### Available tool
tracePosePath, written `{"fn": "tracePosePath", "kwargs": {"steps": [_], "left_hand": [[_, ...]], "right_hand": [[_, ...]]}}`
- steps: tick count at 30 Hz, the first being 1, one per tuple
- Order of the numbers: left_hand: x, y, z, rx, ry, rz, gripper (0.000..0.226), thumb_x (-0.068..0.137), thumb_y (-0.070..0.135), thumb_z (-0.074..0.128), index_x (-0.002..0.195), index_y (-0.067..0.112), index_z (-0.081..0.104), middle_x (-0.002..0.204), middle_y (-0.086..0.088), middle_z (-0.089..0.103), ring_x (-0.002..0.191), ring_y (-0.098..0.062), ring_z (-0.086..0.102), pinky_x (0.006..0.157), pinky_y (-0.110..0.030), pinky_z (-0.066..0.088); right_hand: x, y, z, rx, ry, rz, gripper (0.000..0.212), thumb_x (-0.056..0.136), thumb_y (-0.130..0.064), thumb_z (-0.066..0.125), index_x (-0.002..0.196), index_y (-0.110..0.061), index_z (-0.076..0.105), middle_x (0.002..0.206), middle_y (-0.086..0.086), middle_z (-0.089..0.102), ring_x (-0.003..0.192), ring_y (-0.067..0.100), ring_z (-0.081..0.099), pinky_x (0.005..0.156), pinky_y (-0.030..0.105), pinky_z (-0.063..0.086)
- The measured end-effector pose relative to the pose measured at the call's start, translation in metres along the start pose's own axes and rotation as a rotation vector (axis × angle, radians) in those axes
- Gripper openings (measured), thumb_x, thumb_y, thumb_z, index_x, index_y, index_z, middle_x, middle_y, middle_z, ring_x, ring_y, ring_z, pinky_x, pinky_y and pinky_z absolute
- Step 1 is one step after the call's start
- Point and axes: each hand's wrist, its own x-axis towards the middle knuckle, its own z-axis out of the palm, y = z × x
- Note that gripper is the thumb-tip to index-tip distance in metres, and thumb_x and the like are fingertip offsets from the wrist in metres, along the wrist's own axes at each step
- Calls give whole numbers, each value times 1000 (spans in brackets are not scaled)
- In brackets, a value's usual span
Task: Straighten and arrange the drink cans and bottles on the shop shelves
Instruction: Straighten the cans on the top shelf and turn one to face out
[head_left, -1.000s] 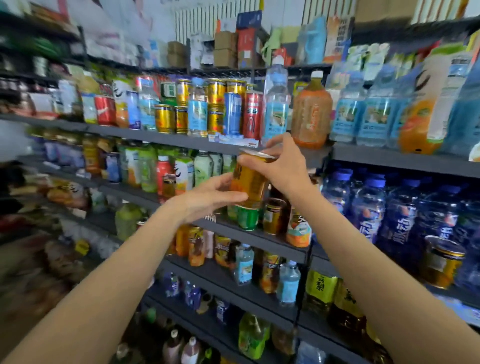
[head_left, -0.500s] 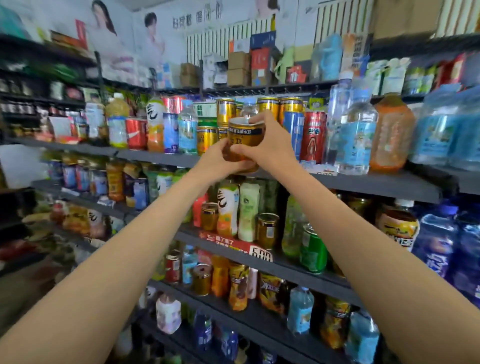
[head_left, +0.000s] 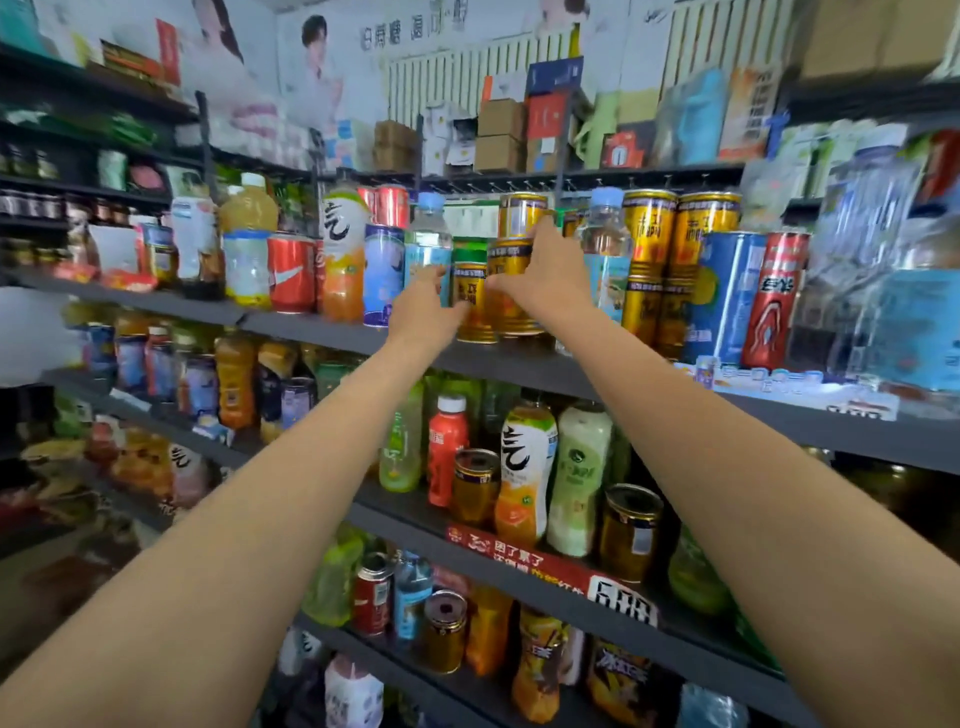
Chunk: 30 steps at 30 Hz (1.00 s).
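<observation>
Dark grey metal shelves (head_left: 519, 364) run across a small shop, from near right to far left, and carry drinks on every level. On the upper shelf a short gold drink can with a dark band (head_left: 471, 304) stands upright near the front edge, just beside a second gold can (head_left: 511, 291) on its right. The left hand (head_left: 423, 312) reaches to the short can from the left with fingers loosely curved; its grip touches the can's side but does not close round it. The right hand (head_left: 545, 275) lies over the second can, fingers bent on its top part. A red cola can (head_left: 291, 273) stands further left. Cardboard boxes (head_left: 498, 135) sit on the top shelf, below pale wall posters (head_left: 322, 73).
</observation>
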Motion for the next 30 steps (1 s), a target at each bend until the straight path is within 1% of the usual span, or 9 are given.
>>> {"fn": "tracePosePath", "kwargs": {"steps": [4, 6, 9, 13, 16, 18, 20, 24, 30], "left_hand": [[14, -14, 10, 187, -28, 218, 62, 87, 16, 61, 142, 17, 32, 143, -14, 34, 132, -28, 35, 105, -35, 30], [26, -22, 12, 281, -64, 326, 65, 85, 15, 61, 143, 17, 30, 148, -12, 28, 137, -30, 26, 111, -42, 27], [35, -28, 14, 416, -112, 479, 65, 85, 11, 58, 143, 12, 30, 150, -9, 28, 138, -30, 21, 114, -38, 18], [39, -33, 12, 395, -96, 568, 64, 84, 9, 57, 142, 11, 31, 145, -7, 33, 135, -27, 23, 112, -34, 17], [40, -35, 10, 390, -100, 601, 64, 85, 10, 58, 143, 12, 30, 146, -5, 33, 135, -25, 23, 111, -33, 19], [38, -38, 10, 391, -114, 618, 65, 87, 10, 57, 145, 13, 27, 148, -5, 30, 137, -24, 20, 111, -34, 22], [36, -42, 12, 369, -111, 623, 65, 88, 8, 54, 146, 13, 23, 151, -5, 25, 140, -24, 15, 112, -34, 23], [33, -47, 17, 305, -73, 607, 63, 91, 0, 45, 147, 12, 19, 155, -3, 18, 144, -22, 8, 113, -31, 19], [33, -50, 22, 327, -112, 575, 70, 91, -6, 43, 149, 12, 9, 158, -3, 3, 145, -21, -2, 115, -34, 18]], "right_hand": [[-5, 3, 22, -285, -17, -41, 65, 82, -40, 66, 126, -3, 36, 134, 17, 32, 112, 37, 50, 88, 41, 44], [-5, 1, 22, -523, -1, -113, 66, 83, -45, 62, 127, -2, 38, 135, 17, 35, 120, 37, 42, 97, 42, 39], [0, -7, 19, -894, -12, -222, 56, 85, -41, 59, 125, -5, 46, 133, 16, 44, 127, 34, 34, 105, 44, 27], [4, -13, 21, -1034, -25, -206, 54, 85, -33, 63, 130, -12, 41, 132, 12, 50, 129, 32, 34, 111, 49, 16], [1, -3, 32, -1092, 8, -190, 53, 81, -28, 67, 126, -11, 44, 124, 13, 56, 122, 31, 44, 108, 44, 26], [-8, -1, 40, -1101, 140, -207, 36, 71, -20, 74, 102, -12, 59, 102, 10, 63, 96, 28, 59, 83, 35, 46], [-20, -5, 44, -1000, 201, -226, 24, 66, -9, 76, 86, -8, 62, 91, 11, 61, 80, 26, 60, 61, 31, 46], [-35, -6, 57, -837, -60, -116, 26, 89, -1, 51, 115, 1, 52, 133, 15, 34, 112, 28, 49, 88, 35, 46], [-32, -9, 56, -817, -95, -50, 24, 92, -3, 49, 114, 0, 58, 134, 15, 31, 118, 31, 40, 91, 39, 45]]}}
